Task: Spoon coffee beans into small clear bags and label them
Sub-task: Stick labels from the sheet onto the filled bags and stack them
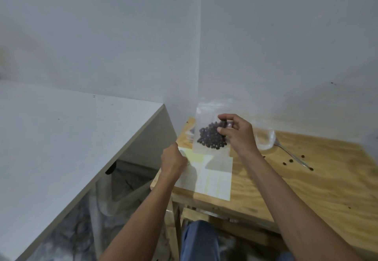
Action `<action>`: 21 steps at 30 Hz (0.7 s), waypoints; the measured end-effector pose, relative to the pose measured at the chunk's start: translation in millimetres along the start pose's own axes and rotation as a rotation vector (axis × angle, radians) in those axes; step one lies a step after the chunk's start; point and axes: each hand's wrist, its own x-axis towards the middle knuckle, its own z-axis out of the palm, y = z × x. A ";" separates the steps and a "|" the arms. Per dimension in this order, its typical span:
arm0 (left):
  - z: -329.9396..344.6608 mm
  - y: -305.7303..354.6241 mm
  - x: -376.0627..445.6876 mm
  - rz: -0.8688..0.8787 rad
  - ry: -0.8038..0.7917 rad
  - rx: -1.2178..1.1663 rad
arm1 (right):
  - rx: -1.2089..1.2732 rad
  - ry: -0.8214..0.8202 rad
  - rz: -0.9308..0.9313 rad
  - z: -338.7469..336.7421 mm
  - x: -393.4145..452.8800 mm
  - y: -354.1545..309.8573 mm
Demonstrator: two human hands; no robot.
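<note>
Small clear plastic bag of dark coffee beans held upright above pale label sheet, mouth up, pinched by right hand. Left hand curled at sheet's edge, grip unclear.

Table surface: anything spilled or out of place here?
Yes. A few loose coffee beans lie scattered on the wooden table beside the spoon, right of the glass bowl, outside the bag held by the right hand.

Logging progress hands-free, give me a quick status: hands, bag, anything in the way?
Right hand pinches bag of beans, held above label sheet. Left hand on sheet's left edge, grip unclear. Spoon and bowl off right, nothing blocking.
</note>
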 end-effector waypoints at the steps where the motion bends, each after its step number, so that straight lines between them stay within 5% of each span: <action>1: 1.7 0.0 0.4 -0.010 0.006 -0.011 | 0.003 -0.001 0.003 -0.9 -0.3 1.0; 7: 1.6 0.8 0.6 -0.043 0.066 -0.270 | 0.016 0.004 0.017 -7.6 -1.4 4.6; 13: -18.3 42.9 -13.8 0.257 0.260 -0.836 | 0.023 0.014 0.024 -11.9 -0.4 10.8; 21: -3.1 95.2 -33.3 0.350 0.234 -0.884 | 0.059 0.050 0.028 -13.9 -6.3 -1.9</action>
